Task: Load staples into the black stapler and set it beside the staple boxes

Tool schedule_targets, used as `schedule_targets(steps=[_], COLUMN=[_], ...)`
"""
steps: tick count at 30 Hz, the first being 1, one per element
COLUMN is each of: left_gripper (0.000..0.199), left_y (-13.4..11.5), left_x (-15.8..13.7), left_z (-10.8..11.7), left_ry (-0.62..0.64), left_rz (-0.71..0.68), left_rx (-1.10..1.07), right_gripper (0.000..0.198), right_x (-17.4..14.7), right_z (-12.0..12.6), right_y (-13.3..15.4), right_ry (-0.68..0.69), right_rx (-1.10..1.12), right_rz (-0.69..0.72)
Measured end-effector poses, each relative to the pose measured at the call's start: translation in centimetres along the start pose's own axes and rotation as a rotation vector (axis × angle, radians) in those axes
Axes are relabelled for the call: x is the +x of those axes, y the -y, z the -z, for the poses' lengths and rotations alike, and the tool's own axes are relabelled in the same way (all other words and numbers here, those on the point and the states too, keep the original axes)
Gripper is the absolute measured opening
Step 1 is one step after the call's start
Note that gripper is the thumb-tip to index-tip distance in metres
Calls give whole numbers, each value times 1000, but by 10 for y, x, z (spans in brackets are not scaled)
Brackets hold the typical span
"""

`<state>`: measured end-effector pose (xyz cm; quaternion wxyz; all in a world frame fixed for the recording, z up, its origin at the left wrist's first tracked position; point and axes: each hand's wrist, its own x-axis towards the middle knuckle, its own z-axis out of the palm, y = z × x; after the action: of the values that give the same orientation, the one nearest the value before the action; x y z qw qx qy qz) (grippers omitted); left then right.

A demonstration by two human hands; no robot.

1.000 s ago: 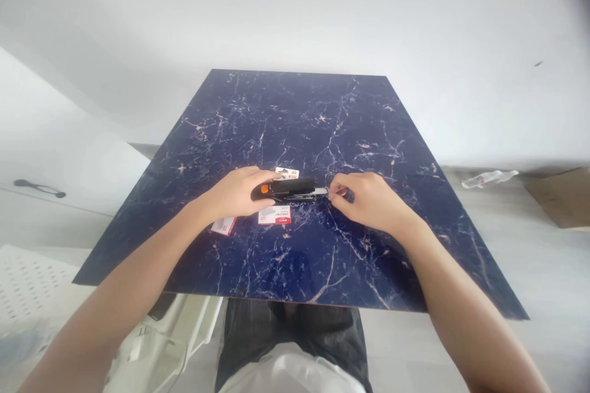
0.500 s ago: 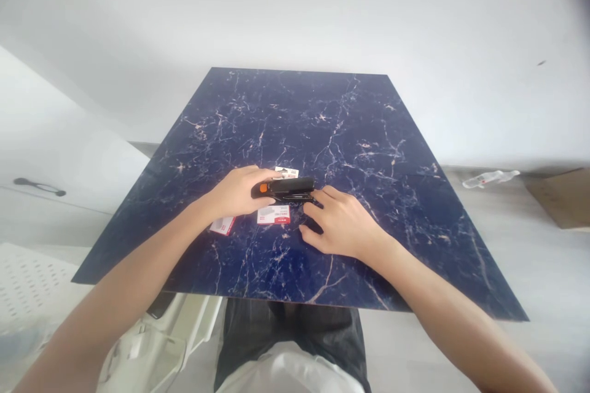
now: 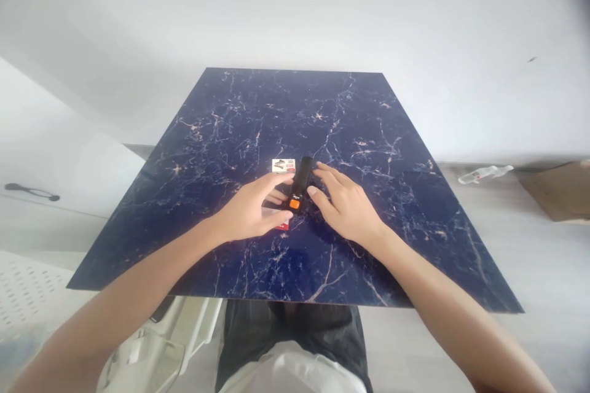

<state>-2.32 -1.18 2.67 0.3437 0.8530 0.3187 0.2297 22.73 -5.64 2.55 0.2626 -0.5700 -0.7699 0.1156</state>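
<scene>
A black stapler (image 3: 302, 179) with an orange patch at its near end stands on the table, pointing away from me. My left hand (image 3: 251, 209) grips that near end from the left, thumb in front and fingers along the side. On the other side, my right hand (image 3: 345, 202) rests with thumb and fingers apart, the tips at the stapler's right edge. Behind the left fingertips lies a small white box (image 3: 283, 166) with a stapler picture. A red and white box (image 3: 283, 225) shows partly under my left thumb; the rest is hidden.
The blue marbled table (image 3: 286, 116) has its far edge near a pale wall. A clear plastic bottle (image 3: 485, 174) and a cardboard box (image 3: 557, 190) lie on the floor to the right. A white plastic item (image 3: 168, 344) stands below the table at left.
The stapler has turned from lying crosswise to pointing away from me, and its raised top now looks lowered. My left hand has shifted right; my right hand has moved slightly right and away from me.
</scene>
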Motion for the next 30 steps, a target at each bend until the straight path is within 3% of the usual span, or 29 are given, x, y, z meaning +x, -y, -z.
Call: schedule_targets(steps=[4,7,11,14,19,25,30], left_gripper=[62,43,40,40,49,62,48], left_y=[1,7,17,23,20,17,19], left_x=[-1,0,4,6,2,1,5], left_z=[19,34,41,38,25,15,9], left_ry=[235,350,240,128,191,178,144], left_rz=[39,70,168,121,-128,-153,-192], left_rx=[167,295,435,540,428,362,373], right_gripper=[66,89,85,80,79,80,76], right_x=[-2,-5,-5,-5,-5,-4,-3], right_z=[-1,-9,-13,-12,-11,-11,-7], right_y=[7,10,9,7,3,-1,0], right_ry=[6,55,85,69,65,85,117], right_rx=[68,94,85,115,134,237,329], right_rz=[-48,-48,-26,20,52,36,13])
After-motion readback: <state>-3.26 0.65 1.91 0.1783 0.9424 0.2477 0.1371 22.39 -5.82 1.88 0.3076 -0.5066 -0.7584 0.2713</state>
